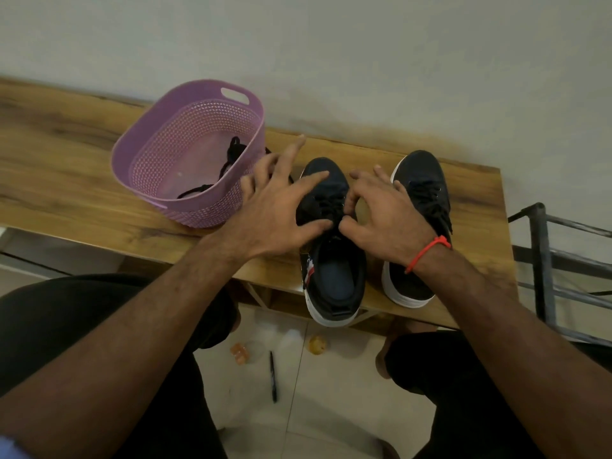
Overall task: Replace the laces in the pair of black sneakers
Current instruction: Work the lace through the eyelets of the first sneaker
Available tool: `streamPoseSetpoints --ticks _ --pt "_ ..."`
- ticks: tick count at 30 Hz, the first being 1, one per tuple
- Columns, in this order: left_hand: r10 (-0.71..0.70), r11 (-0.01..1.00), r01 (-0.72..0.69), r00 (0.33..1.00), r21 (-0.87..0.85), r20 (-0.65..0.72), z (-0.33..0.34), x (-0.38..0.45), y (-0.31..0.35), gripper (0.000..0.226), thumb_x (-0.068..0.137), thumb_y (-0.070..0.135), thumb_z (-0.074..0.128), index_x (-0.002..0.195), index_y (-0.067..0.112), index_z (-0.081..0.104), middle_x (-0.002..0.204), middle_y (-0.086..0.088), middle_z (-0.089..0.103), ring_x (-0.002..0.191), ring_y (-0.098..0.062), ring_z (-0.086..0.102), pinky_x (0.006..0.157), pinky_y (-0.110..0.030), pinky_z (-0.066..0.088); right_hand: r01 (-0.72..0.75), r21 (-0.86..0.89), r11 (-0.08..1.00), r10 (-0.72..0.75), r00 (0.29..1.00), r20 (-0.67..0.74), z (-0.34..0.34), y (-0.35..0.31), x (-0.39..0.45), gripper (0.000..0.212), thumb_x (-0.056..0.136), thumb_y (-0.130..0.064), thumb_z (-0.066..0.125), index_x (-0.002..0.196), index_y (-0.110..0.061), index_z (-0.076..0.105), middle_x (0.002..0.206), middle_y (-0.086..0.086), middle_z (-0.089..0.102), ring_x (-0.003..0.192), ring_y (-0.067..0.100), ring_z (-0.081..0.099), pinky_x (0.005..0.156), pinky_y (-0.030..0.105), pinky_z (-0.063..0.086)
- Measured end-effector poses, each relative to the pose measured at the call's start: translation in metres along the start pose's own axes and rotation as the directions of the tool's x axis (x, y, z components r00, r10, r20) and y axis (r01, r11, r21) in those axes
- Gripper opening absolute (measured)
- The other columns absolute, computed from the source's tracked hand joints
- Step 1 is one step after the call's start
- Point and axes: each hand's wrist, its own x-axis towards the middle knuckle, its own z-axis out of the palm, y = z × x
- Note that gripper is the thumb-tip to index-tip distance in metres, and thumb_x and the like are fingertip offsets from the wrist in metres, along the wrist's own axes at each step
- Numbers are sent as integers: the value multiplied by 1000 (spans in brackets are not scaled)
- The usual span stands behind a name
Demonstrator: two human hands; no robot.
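Both sneakers stood on the tabletop (82,154), toes pointing away from me. My left hand (275,207) lay spread and released over the near sneaker (331,260), while my right hand (387,213) pinched its lace (326,205).

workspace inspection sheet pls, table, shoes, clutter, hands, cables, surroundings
surface: wooden table against a pale wall, bare grain showing at the left
job's things: two black sneakers, left sneaker and right sneaker, both laced, toes toward the wall; purple basket left of them with black laces inside
clutter: black pen and small orange bits on the tiled floor under the table
grippers: left hand and right hand both at the left sneaker's lacing, fingertips pinching near it
cables: nothing seen
surroundings: dark metal rack at the right; person's knees in dark trousers below
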Motion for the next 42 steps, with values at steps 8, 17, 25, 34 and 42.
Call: streamPoseSetpoints --ticks 8,17,25,34,42 --pt "-102 988 112 991 -103 90 -4 2 -1 103 61 61 60 156 41 25 166 7 -15 147 -28 3 112 -54 19 95 -40 995 -95 995 -15 9 -5 4 22 83 -18 63 104 -27 61 156 5 33 148 31 16 120 55 16" --pt "-82 989 90 994 -118 74 -4 0 -1 80 67 53 72 139 37 43 164 8 0 146 -25 7 110 -50 19 152 -203 967 -161 986 -30 16 -8 2 15 88 -38 67 99 -29 67 155 -1 35 145 32 19 117 55 17" --pt "-37 997 41 997 -66 60 -7 -3 1 22 73 50 75 86 39 62 149 12 32 137 -18 18 97 -40 16 -24 88 996 40 980 -193 -2 1 7 15 80 -30 64 84 -19 56 113 0 46 114 20 36 94 31 31" --pt "-54 992 64 994 -107 94 -10 -3 5 17 75 51 72 72 41 58 152 20 37 138 -17 21 95 -39 15 174 -245 954 -200 976 -86 15 -6 3 20 87 -37 67 99 -22 66 146 2 43 138 33 28 114 53 23" --pt "-91 981 111 988 -161 128 -14 0 4 15 75 46 77 69 41 63 150 26 36 137 -14 20 94 -38 16 45 41 998 -29 944 -330 4 2 8 14 77 -33 59 79 -20 54 106 -3 53 107 17 44 86 17 32"
